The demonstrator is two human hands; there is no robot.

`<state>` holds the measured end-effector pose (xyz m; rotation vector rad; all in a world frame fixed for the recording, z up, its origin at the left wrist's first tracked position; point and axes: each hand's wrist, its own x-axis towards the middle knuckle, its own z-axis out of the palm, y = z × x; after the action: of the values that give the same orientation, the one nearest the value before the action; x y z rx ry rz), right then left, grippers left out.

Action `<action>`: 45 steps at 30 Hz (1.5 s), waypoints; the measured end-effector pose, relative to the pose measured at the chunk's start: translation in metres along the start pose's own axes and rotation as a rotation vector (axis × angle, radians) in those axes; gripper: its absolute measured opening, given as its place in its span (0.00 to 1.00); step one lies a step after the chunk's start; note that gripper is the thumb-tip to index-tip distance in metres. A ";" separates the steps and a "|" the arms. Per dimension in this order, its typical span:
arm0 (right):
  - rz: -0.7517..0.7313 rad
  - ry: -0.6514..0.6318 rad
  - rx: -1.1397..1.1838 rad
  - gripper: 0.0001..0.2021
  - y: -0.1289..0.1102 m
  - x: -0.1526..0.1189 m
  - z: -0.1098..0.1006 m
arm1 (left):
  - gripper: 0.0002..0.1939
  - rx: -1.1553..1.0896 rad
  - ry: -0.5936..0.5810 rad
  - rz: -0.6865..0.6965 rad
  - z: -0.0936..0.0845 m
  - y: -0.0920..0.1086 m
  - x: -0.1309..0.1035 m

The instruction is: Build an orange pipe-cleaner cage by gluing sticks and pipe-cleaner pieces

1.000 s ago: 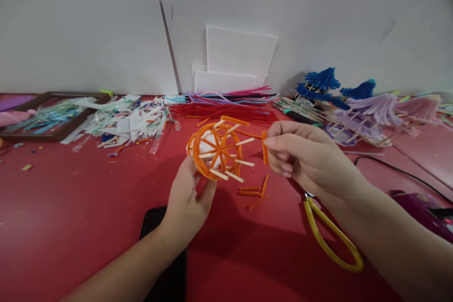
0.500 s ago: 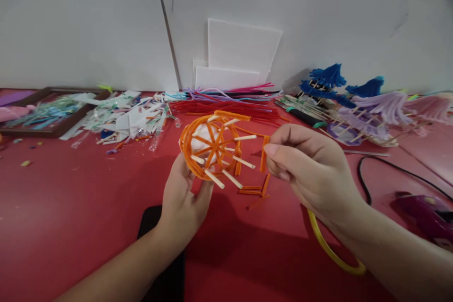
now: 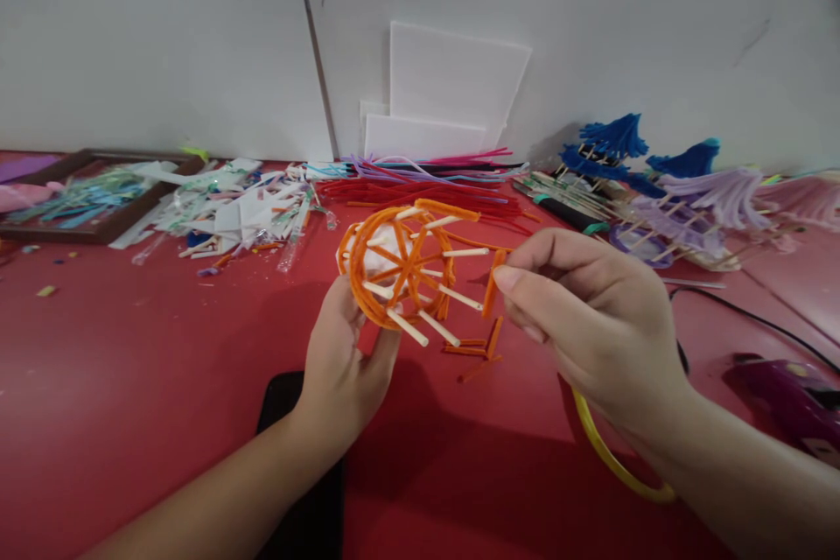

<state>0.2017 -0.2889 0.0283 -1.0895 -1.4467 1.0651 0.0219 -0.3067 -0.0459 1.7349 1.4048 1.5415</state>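
A round orange pipe-cleaner frame (image 3: 408, 267) with spokes and several pale sticks poking out toward the right is held up over the red table. My left hand (image 3: 351, 350) grips it from below at its left side, where something white shows inside. One short orange piece (image 3: 447, 210) lies across stick ends at the top. Between thumb and forefinger, my right hand (image 3: 577, 306) pinches another short orange strip (image 3: 493, 284), just right of the stick ends and apart from them. Several orange cut pieces (image 3: 467, 346) lie on the table below.
Red and coloured pipe cleaners (image 3: 420, 192) lie at the back before white boards (image 3: 459, 79). Scraps (image 3: 246, 210) and a brown frame (image 3: 98, 232) are left. Blue and purple models (image 3: 696, 210), a purple tool (image 3: 787, 402) and a yellow ring (image 3: 617, 459) are right; a black phone (image 3: 308, 490) is near.
The orange frame has shifted slightly right and turned a little in my left hand. My right hand still pinches the strip, now nearer the stick ends. The camera view has shifted slightly.
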 end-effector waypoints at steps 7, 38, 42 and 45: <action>-0.018 -0.009 -0.028 0.09 0.001 0.001 0.000 | 0.14 0.063 -0.003 0.039 -0.002 0.000 0.000; 0.027 -0.014 -0.078 0.08 0.001 0.003 0.000 | 0.16 -0.057 -0.031 0.036 -0.003 -0.005 -0.001; 0.027 -0.009 -0.082 0.08 0.002 0.002 0.000 | 0.17 -0.064 -0.033 0.024 -0.002 -0.005 -0.001; 0.034 -0.012 -0.082 0.08 0.001 0.002 0.000 | 0.17 -0.064 -0.031 0.015 -0.002 -0.005 -0.001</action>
<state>0.2020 -0.2870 0.0276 -1.1720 -1.4971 1.0455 0.0182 -0.3066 -0.0501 1.7281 1.3160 1.5434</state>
